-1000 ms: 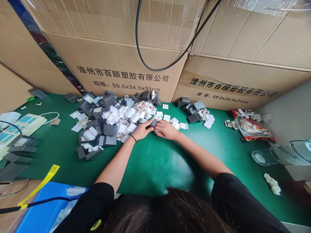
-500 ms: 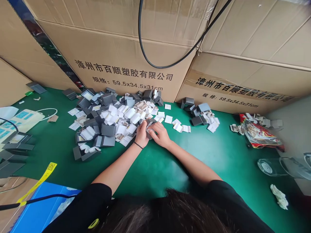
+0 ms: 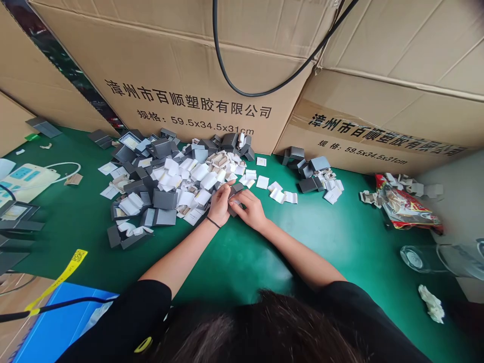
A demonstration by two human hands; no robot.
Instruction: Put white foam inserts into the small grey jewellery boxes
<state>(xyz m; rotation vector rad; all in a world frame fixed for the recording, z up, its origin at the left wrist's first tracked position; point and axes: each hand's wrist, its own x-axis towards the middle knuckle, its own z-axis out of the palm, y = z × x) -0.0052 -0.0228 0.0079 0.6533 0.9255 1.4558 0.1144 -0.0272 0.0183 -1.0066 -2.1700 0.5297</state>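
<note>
My left hand (image 3: 220, 205) and my right hand (image 3: 251, 209) meet over the green table (image 3: 242, 252), both closed on one small grey box (image 3: 235, 193) held between the fingertips. A thin black band circles my left wrist. Just left of and behind the hands lies a big heap of grey boxes and white paper slips (image 3: 170, 176). A few loose white slips (image 3: 278, 194) lie to the right of the hands.
Large cardboard cartons (image 3: 196, 75) wall off the back, with a black cable (image 3: 264, 91) hanging in front. A smaller cluster of grey boxes (image 3: 312, 174) sits right of centre. A red snack bag (image 3: 406, 209), a clear jar (image 3: 434, 254) and crumpled tissue (image 3: 431, 302) lie right; a blue bin (image 3: 64, 322) left front.
The hands lifted the grey box off the table and drew it slightly nearer, turning it between the fingers. The head camera moved a little closer to the cartons.
</note>
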